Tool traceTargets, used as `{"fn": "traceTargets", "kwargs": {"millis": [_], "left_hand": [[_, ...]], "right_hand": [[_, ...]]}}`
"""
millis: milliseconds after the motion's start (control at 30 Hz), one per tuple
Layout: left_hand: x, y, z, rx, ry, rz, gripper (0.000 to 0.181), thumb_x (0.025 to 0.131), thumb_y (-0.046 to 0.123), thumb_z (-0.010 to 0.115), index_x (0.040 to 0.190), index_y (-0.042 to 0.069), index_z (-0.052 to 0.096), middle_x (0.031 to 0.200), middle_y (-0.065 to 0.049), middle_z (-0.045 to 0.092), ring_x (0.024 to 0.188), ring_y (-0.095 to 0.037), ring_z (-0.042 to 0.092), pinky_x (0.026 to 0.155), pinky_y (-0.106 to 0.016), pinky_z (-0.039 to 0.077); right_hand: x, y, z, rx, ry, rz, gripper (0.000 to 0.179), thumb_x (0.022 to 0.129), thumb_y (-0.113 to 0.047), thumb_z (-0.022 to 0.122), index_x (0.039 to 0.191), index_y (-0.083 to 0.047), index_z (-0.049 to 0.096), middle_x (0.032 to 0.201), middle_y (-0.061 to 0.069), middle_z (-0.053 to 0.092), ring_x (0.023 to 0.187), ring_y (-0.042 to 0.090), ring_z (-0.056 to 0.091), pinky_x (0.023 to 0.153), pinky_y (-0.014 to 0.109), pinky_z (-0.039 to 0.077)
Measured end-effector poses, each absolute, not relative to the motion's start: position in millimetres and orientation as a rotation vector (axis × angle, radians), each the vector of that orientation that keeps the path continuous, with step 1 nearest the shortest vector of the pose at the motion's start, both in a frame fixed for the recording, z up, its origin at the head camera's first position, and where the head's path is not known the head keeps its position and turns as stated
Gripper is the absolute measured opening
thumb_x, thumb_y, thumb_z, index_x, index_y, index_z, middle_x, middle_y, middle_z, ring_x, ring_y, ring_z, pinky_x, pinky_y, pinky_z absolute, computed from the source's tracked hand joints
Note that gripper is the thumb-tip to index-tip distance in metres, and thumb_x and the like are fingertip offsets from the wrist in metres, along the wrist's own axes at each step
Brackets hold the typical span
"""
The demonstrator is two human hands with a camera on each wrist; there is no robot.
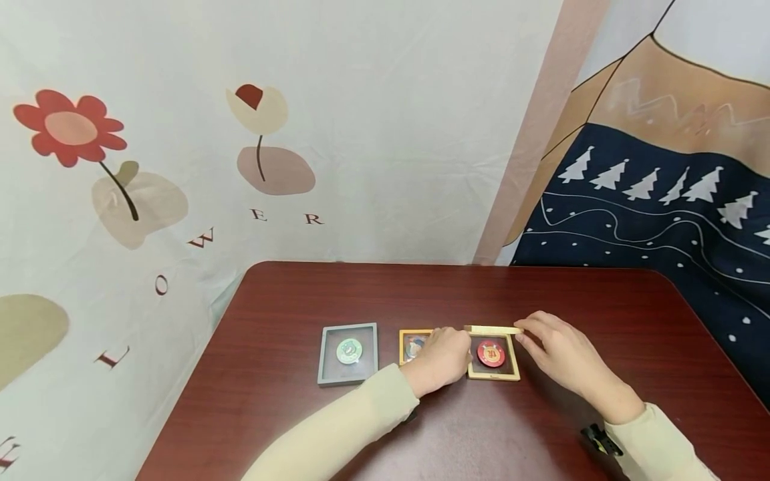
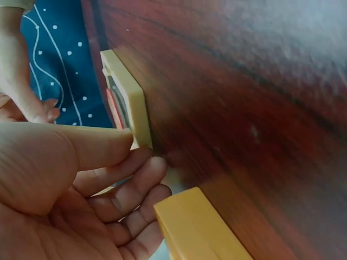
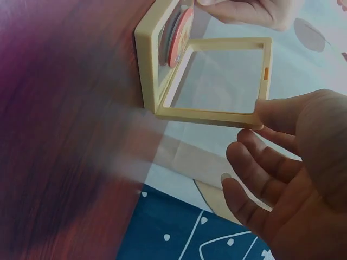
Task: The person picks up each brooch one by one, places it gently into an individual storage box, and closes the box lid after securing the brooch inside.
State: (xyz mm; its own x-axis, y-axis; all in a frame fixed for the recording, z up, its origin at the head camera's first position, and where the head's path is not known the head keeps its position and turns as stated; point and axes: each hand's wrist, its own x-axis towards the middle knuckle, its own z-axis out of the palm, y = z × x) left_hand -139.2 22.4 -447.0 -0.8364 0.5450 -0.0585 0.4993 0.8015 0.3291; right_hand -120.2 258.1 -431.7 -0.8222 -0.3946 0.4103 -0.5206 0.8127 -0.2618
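A cream-framed display case [image 1: 493, 376] with clear film stands with its lid [image 3: 265, 76] raised at about a right angle. A red round token [image 1: 490, 354] sits in the film of its base. My right hand [image 1: 565, 354] pinches the lid's free corner between thumb and forefinger, the other fingers loosely bent. At the case's left side, my left hand [image 1: 442, 357] pinches it near the hinge with thumb and forefinger; the exact contact is partly hidden. Under that hand lies an orange-framed case [image 1: 415, 332] holding a bluish round piece [image 1: 414, 346], partly covered.
Farther left on the dark red table [image 1: 289, 300] lies a grey-framed case [image 1: 347, 383] with a pale green token [image 1: 349, 351]. A printed cloth with flowers [image 1: 391, 133] hangs behind, and a navy tree-patterned cloth [image 1: 637, 220] hangs at the right.
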Motion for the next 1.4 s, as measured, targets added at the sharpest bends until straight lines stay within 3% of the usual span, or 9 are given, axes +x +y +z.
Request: {"fn": "traceTargets", "kwargs": {"millis": [333, 500, 600, 733, 1100, 1400], "left_hand": [[-127.7, 16.5, -445.1, 0.916, 2.857, 0.465, 0.049, 0.097, 0.014, 0.072, 0.054, 0.019, 0.049, 0.049, 0.010, 0.039, 0.052, -0.009, 0.038, 0.062, -0.026, 0.029], [-125.6, 15.5, -445.3, 0.941, 2.857, 0.437, 0.053, 0.098, 0.015, 0.072, 0.053, 0.019, 0.045, 0.047, 0.009, 0.032, 0.051, -0.010, 0.032, 0.060, -0.025, 0.024], [-124.9, 15.7, -446.8, 0.959, 2.873, 0.401, 0.050, 0.097, 0.016, 0.073, 0.053, 0.020, 0.049, 0.047, 0.010, 0.036, 0.051, -0.010, 0.035, 0.059, -0.025, 0.025], [-122.8, 15.9, -447.3, 0.959, 2.868, 0.388, 0.045, 0.097, 0.016, 0.074, 0.055, 0.022, 0.056, 0.049, 0.011, 0.043, 0.051, -0.009, 0.038, 0.058, -0.025, 0.026], [-116.3, 16.0, -444.6, 0.908, 2.838, 0.353, 0.041, 0.098, 0.022, 0.074, 0.060, 0.023, 0.060, 0.053, 0.012, 0.047, 0.055, -0.009, 0.039, 0.062, -0.025, 0.027], [-112.4, 12.5, -441.5, 0.913, 2.811, 0.379, 0.048, 0.099, 0.023, 0.071, 0.055, 0.020, 0.052, 0.054, 0.009, 0.045, 0.062, -0.011, 0.041, 0.069, -0.026, 0.033]], "right_hand": [[-106.2, 255.7, -436.6, 0.827, -2.516, 0.406, 0.025, 0.077, -0.007, 0.089, 0.099, -0.006, 0.078, 0.086, -0.001, 0.071, 0.078, 0.018, 0.064, 0.069, 0.043, 0.055], [-101.2, 257.0, -443.5, 0.885, -2.472, 0.437, 0.016, 0.088, -0.012, 0.083, 0.101, -0.004, 0.078, 0.087, 0.001, 0.074, 0.076, 0.016, 0.065, 0.067, 0.040, 0.054], [-98.2, 257.2, -446.9, 0.885, -2.480, 0.454, 0.016, 0.087, -0.011, 0.084, 0.101, -0.005, 0.078, 0.087, 0.000, 0.075, 0.075, 0.014, 0.065, 0.066, 0.039, 0.054], [-93.5, 256.1, -449.8, 0.835, -2.541, 0.461, 0.026, 0.078, -0.006, 0.089, 0.102, -0.008, 0.079, 0.088, -0.002, 0.076, 0.076, 0.013, 0.068, 0.067, 0.040, 0.055], [-88.4, 257.8, -457.6, 0.835, -2.573, 0.476, 0.028, 0.076, -0.004, 0.091, 0.101, -0.008, 0.079, 0.089, -0.003, 0.075, 0.079, 0.013, 0.070, 0.069, 0.040, 0.057], [-86.3, 258.2, -462.3, 0.826, -2.577, 0.487, 0.028, 0.074, -0.002, 0.091, 0.098, -0.009, 0.079, 0.089, -0.003, 0.075, 0.080, 0.014, 0.070, 0.069, 0.038, 0.059]]}}
